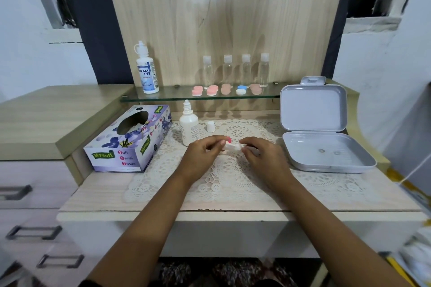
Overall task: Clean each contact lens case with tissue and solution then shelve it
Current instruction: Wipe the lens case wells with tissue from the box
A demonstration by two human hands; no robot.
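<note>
Over lace mat [233,177], left hand [203,154] grips case [229,140], mostly hidden, pink edge showing; right hand [261,156] pinches tissue [234,147].

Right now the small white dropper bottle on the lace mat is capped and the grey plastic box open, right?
No: the head view shows the small white dropper bottle uncapped, its white cap standing beside it on the lace mat. The grey plastic box is open.

A white lace mat [233,182] is spread over the desk [98,196]. An open grey box [312,109] is set at its right. Four clear bottles [227,70] are lined up behind.
</note>
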